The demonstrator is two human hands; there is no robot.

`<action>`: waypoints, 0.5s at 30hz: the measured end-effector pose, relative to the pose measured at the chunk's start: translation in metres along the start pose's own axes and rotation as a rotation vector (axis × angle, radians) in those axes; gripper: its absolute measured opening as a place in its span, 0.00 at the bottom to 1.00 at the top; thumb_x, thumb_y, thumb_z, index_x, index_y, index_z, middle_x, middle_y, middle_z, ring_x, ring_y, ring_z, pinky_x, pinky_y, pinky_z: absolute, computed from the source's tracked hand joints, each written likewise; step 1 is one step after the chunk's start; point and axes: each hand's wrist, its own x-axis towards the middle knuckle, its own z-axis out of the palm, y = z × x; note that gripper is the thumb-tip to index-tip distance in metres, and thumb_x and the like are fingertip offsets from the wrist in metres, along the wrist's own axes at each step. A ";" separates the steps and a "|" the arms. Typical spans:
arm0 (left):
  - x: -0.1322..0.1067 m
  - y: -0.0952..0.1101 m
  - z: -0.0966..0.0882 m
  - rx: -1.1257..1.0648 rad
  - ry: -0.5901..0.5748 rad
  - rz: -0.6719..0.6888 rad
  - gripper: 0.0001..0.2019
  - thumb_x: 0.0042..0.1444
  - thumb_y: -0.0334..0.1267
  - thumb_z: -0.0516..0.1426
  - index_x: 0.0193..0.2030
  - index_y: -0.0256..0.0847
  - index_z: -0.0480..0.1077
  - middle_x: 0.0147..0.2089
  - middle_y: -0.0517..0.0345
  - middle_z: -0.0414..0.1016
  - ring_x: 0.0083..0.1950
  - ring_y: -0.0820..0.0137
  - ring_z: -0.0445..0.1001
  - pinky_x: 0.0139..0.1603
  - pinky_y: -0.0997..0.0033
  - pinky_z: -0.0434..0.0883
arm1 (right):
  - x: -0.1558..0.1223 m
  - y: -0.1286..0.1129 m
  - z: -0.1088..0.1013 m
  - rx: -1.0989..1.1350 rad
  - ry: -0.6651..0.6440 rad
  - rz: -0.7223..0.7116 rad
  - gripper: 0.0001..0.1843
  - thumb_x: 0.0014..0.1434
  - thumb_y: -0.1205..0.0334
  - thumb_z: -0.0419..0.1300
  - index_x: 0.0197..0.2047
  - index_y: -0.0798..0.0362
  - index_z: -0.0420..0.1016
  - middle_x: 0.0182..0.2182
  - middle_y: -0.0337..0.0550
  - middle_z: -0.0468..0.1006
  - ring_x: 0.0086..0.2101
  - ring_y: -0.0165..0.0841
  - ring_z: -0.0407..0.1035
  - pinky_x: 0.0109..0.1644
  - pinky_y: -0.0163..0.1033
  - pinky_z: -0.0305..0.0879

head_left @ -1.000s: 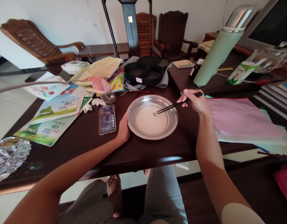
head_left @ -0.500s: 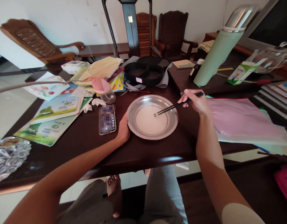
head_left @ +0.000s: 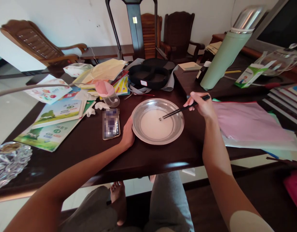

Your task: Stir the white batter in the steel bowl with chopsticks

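A round metal dish (head_left: 177, 127) holding white liquid sits on the dark wooden table (head_left: 148, 158) in front of me. My left hand (head_left: 127, 133) rests against the dish's left rim, fingers curled on it. My right hand (head_left: 201, 104) is closed on a pair of black chopsticks (head_left: 182, 110), whose tips dip into the white liquid near the dish's middle. A phone (head_left: 111, 123) lies flat just left of my left hand.
Children's books (head_left: 58, 112) and papers pile up at the left, with a pink-lidded bottle (head_left: 107, 92). A black divided tray (head_left: 149, 76) lies behind the dish. A green thermos (head_left: 225, 54), pink folder (head_left: 249, 124) and books stand at the right. A glass bowl (head_left: 8, 162) sits at the near left.
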 end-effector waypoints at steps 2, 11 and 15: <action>0.000 -0.001 -0.001 -0.025 0.002 -0.014 0.31 0.79 0.62 0.54 0.77 0.49 0.80 0.83 0.55 0.78 0.89 0.50 0.69 0.95 0.40 0.56 | -0.002 -0.001 0.002 0.020 -0.051 0.040 0.40 0.55 0.22 0.79 0.18 0.49 0.79 0.20 0.47 0.84 0.17 0.29 0.66 0.20 0.37 0.60; 0.001 0.000 0.000 -0.027 -0.006 -0.022 0.32 0.78 0.65 0.54 0.76 0.51 0.80 0.84 0.56 0.77 0.89 0.49 0.68 0.94 0.41 0.59 | 0.000 0.001 0.014 -0.059 -0.140 -0.003 0.36 0.58 0.22 0.79 0.26 0.49 0.85 0.30 0.50 0.91 0.25 0.33 0.77 0.28 0.40 0.72; -0.001 0.003 0.001 -0.051 -0.006 -0.042 0.33 0.77 0.64 0.55 0.77 0.50 0.79 0.84 0.55 0.76 0.89 0.50 0.69 0.93 0.43 0.60 | 0.001 0.003 -0.005 -0.001 -0.045 0.014 0.37 0.59 0.24 0.79 0.21 0.48 0.81 0.23 0.46 0.86 0.19 0.30 0.70 0.21 0.39 0.62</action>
